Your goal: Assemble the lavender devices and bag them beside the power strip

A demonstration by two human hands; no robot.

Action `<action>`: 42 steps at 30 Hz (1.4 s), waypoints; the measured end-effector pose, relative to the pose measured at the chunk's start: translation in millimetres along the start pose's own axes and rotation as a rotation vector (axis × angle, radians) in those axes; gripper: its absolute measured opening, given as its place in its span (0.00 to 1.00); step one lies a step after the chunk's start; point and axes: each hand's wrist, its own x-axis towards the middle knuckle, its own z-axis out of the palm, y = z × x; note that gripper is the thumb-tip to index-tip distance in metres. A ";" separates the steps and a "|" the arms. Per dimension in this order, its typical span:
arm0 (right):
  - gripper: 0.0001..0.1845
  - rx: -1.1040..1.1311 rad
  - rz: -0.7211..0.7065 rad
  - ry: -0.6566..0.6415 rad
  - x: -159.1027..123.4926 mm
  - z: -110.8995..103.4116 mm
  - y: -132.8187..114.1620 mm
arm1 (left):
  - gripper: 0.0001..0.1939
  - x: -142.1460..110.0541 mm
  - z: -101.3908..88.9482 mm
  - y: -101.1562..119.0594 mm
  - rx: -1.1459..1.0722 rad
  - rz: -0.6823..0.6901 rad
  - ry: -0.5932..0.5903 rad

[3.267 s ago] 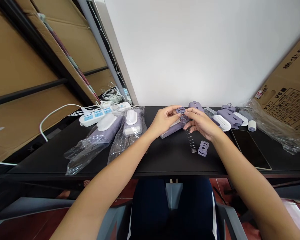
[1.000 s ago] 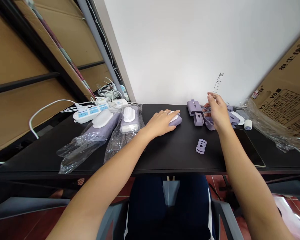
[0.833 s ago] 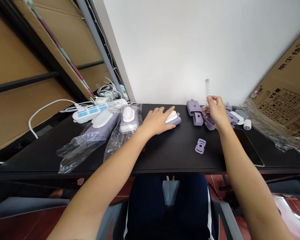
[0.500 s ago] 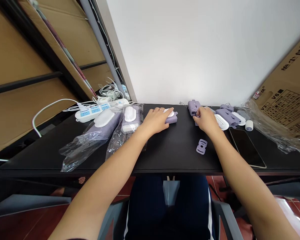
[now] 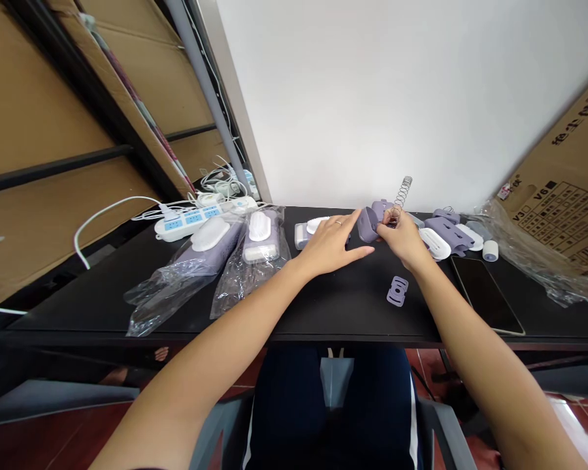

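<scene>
Head cam shows a coil spring (image 5: 402,192) sticking up out of the right hand (image 5: 404,240), leaning a bit to the right at the top. Thumb and fingers are pinched together on its lower end, right up by a lilac plastic housing (image 5: 370,224), and honestly can't tell if they're on the housing too. That housing sits tilted between the two hands, near the back of a black desk (image 5: 343,313). Left hand (image 5: 330,247) is open and pretty flat, fingers spread, tips just beside the housing, maybe touching, too close to call. Right behind that hand is a white-capped lilac unit (image 5: 313,230). A flat lilac bracket (image 5: 397,291) lies on the desk just in front of the right hand. Further right there's a row of lilac shells (image 5: 445,227), white covers (image 5: 434,243), a small white roll (image 5: 490,250) and a phone (image 5: 485,294). Off to the left are two plastic bags (image 5: 169,297) with lilac units in them, then a white power strip (image 5: 186,226) and a tangle of cables (image 5: 220,183), with a cardboard box (image 5: 558,156) up on the far right
</scene>
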 end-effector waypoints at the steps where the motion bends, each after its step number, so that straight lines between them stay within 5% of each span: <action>1: 0.11 0.030 -0.027 -0.020 -3.3 3.3 -4.2 | 0.48 0.4 1.9 -0.9 -0.060 -0.013 0.007; 5: 0.15 0.138 0.025 -0.133 -14.2 10.4 -19.8 | 0.44 1.6 7.0 -12.5 -0.371 -0.043 0.080; 13: 0.28 0.241 0.217 -0.327 -20.3 8.6 -31.7 | 0.47 4.9 6.3 -18.0 -1.046 -0.160 -0.031; 16: 0.26 0.205 0.185 -0.326 -20.8 11.2 -29.1 | 0.38 5.9 4.1 -11.8 -1.374 -0.280 -0.133; 18: 0.24 0.176 0.151 -0.318 -20.3 11.7 -27.8 | 0.33 6.5 2.3 -10.3 -1.470 -0.329 -0.089; 23: 0.22 0.091 0.094 -0.360 -19.5 6.2 -29.5 | 0.40 8.4 -8.5 -17.6 -1.351 -0.267 0.092; 30: 0.28 0.173 0.264 -0.729 -26.4 5.0 -34.9 | 0.32 10.6 -21.8 -28.0 -1.209 -0.266 0.234; 42: 0.26 0.167 0.317 -0.695 -27.0 8.2 -35.6 | 0.23 9.0 -14.1 -28.1 -1.276 -0.208 0.202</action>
